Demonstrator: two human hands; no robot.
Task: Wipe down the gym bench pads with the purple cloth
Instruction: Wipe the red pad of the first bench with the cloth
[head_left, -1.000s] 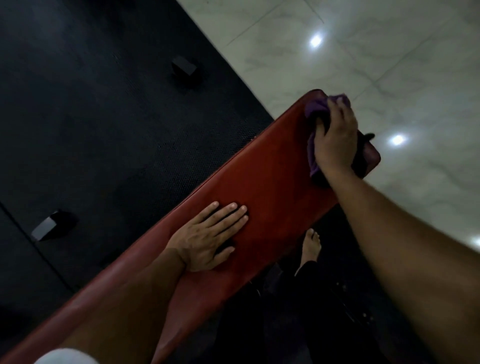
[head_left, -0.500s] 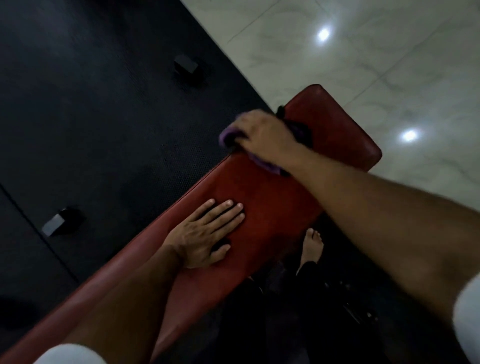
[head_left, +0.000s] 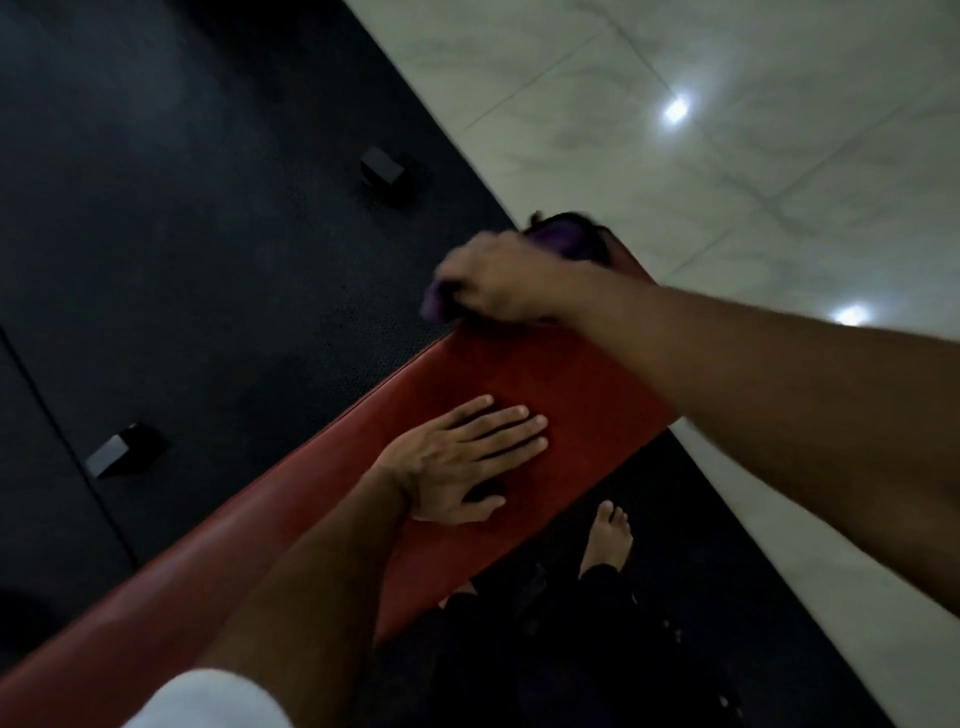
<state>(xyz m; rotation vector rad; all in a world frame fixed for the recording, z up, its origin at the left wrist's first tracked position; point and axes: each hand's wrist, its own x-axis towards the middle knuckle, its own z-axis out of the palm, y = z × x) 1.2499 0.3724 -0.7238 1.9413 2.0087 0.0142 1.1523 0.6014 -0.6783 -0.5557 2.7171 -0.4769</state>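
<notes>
Since half a second ago the right hand (head_left: 498, 278) has slid with the cloth (head_left: 558, 241) to the pad's (head_left: 566, 395) upper-left edge, near the middle of the frame; a second ago it was working at the pad's far end. Now it is blurred, fingers curled down over the cloth, gripping it against the red pad. Purple fabric shows on both sides of the grip: a small bunch past the fingertips at the pad's edge, and a darker bunch behind the knuckles toward the far end. What lies under the palm is hidden.

Lower and closer to the centre, the left hand (head_left: 462, 457) stays flat on the pad, fingers straight and together, thumb out to the side. It is well apart from the cloth.

A bare foot (head_left: 608, 540) stands on the dark floor at lower right of the pad.
</notes>
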